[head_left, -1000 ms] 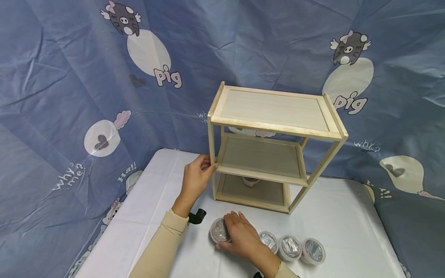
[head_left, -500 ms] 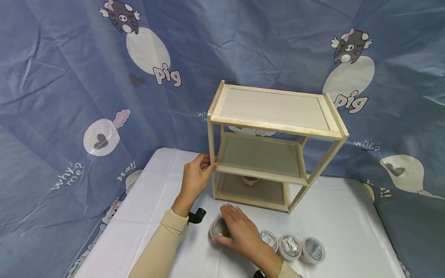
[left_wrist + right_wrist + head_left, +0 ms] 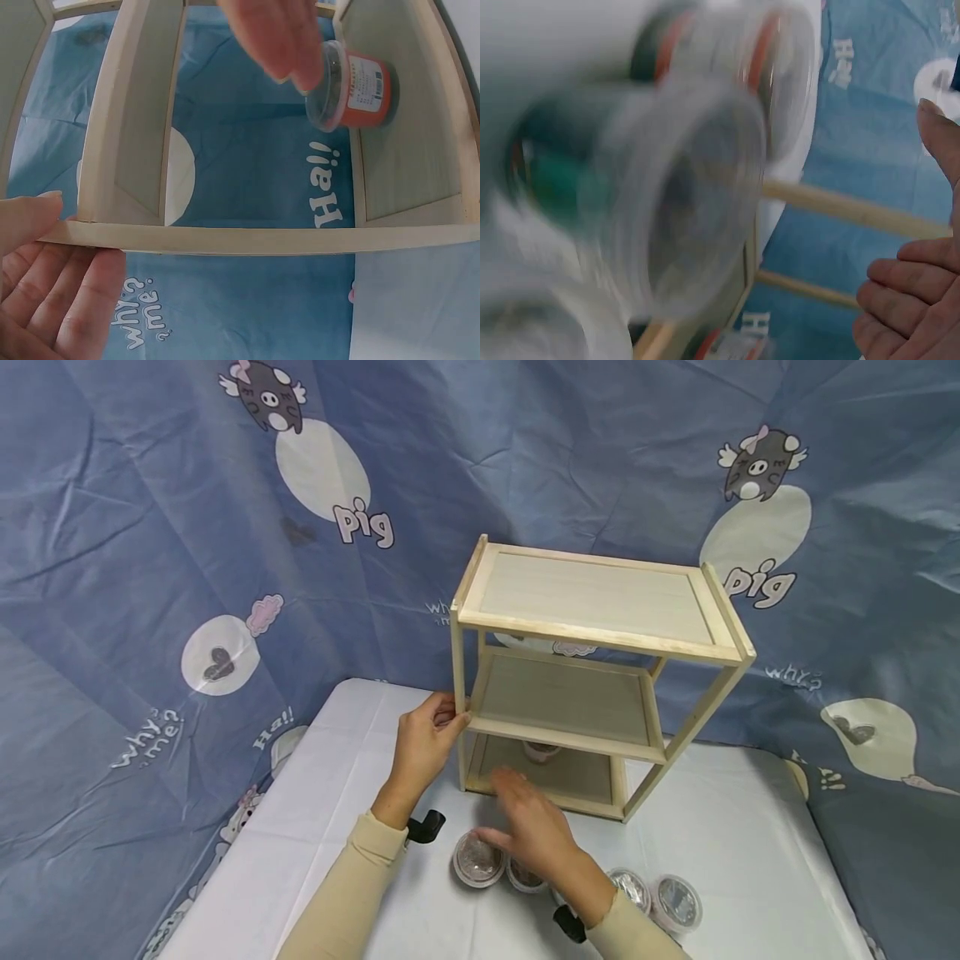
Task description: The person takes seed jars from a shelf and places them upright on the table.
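A three-tier wooden shelf rack [image 3: 585, 597] stands on the table. At its left front post, my left hand [image 3: 423, 739] grips the wood near the middle tier, thumb in front and fingers curled behind in the left wrist view. My right hand [image 3: 536, 827] is in the air before the bottom tier, fingers extended and holding nothing. Just below it are a round clear-lidded tub [image 3: 478, 862] and a second tub [image 3: 525, 875], partly covered by the hand. Another tub [image 3: 367, 86], with an orange band and white label, sits on the bottom tier.
Two lidded tubs, one [image 3: 632, 890] partly behind the right forearm and one [image 3: 677, 902] farther right, continue the row on the white tablecloth [image 3: 757, 852]. Another is mostly hidden under the right wrist. A blue printed curtain [image 3: 420, 460] hangs close behind the rack.
My right hand has let go of the leftmost tub and risen away toward the rack's bottom tier, uncovering the tub beside it. The left hand keeps its hold on the post.
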`<state>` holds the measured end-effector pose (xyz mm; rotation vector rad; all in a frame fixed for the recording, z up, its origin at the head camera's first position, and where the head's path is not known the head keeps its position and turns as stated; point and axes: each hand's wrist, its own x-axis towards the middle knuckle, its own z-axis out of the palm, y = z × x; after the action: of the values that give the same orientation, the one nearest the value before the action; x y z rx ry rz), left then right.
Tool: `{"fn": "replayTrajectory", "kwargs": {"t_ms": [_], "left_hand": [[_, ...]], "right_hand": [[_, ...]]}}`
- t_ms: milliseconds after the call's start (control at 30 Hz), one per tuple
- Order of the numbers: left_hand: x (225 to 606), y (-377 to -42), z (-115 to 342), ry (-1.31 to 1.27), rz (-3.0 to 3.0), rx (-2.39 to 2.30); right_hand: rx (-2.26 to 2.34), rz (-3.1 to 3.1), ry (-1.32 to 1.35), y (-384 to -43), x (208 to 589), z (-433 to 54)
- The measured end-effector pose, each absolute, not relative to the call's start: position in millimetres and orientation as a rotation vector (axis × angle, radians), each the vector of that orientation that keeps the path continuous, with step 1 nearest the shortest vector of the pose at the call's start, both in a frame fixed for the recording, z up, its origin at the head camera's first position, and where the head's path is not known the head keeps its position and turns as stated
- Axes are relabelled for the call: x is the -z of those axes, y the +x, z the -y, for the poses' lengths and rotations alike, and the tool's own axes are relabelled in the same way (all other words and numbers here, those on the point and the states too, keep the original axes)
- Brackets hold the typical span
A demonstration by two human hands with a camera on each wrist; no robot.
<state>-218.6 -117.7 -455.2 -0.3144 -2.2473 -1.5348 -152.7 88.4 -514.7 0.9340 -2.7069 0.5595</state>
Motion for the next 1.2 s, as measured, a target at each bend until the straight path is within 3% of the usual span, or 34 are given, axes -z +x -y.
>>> {"fn": "replayTrajectory", "kwargs": {"t_ms": [600,833,1200], "left_hand": [[455.6,-219.0,117.8,-0.312,2.247,1.538],[455.2,-218.7,117.6,-0.282,2.254,1.514],[455.0,-218.8,116.0,-0.285,2.245,1.553]], "right_hand": [[-0.594,3.026,0.485,-224.1,513.7,-122.2],[-0.784,3.085,0.429,-243.7,517.9,-135.1],[-0.988,3.302,0.078,-263.6,530.4,-143.1]]}}
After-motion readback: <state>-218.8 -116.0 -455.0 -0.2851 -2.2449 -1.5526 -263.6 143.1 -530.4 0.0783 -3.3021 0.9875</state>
